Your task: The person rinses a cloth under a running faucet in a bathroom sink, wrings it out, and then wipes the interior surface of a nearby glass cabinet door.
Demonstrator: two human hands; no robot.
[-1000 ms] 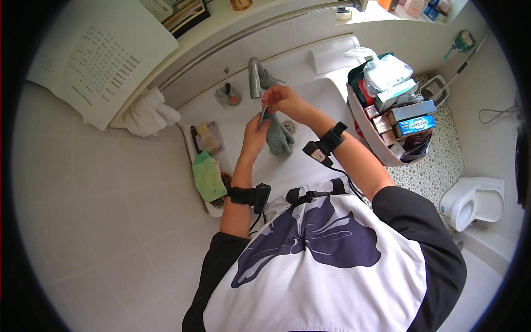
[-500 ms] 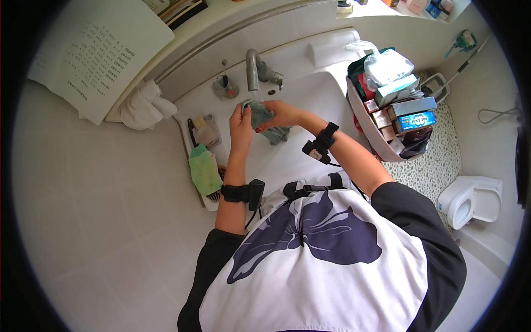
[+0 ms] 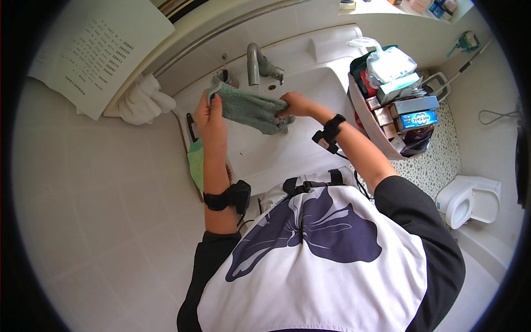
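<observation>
A damp-looking grey-green washcloth (image 3: 249, 109) is stretched between my two hands over the white sink (image 3: 265, 155). My left hand (image 3: 212, 119) grips its left end, thumb on top. At the other end my right hand (image 3: 296, 106) pinches the cloth's right edge with bent fingers. The metal faucet (image 3: 253, 65) stands just beyond the cloth, and I cannot make out any water running from it. Behind my left hand, a clear cup (image 3: 228, 79) on the sink's back ledge is partly hidden.
A bin (image 3: 369, 119) packed with boxes and a plastic bag stands right of the sink. On the left rim lies a green cloth (image 3: 196, 160), partly covered by my forearm. A white towel (image 3: 145, 102) hangs at the left, and a toilet (image 3: 459, 207) is at far right.
The washcloth was bunched in both hands under the faucet; now it is spread out. My left hand has moved left, my right hand slightly right.
</observation>
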